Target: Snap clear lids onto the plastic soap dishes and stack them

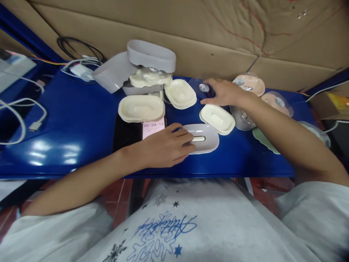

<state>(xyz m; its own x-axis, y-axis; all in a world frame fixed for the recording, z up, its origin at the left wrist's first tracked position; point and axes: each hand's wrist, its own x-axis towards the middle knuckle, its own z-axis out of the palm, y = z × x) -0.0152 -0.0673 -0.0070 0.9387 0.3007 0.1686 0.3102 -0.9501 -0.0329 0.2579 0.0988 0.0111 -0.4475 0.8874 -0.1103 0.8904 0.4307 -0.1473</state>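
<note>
With left grip point(171, 147) on the grey tray point(211, 137) atop the counter point(68, 131), closure unclear, and right grip point(225, 91) spread apart at a clear lid point(195, 86), had one grey tub point(151, 57) stacked on other pieces point(137, 79), several cream trays point(180, 94) lying loose.

Blue table point(81, 153) w/ cream trays point(141, 107), phone point(153, 128), white cable point(23, 133), clear lid point(196, 87) etc.

A pale grey short-sleeved shirt point(169, 225) with blue script and snowflakes.

Glossy blue table point(89, 153), smooth-looking.
</note>
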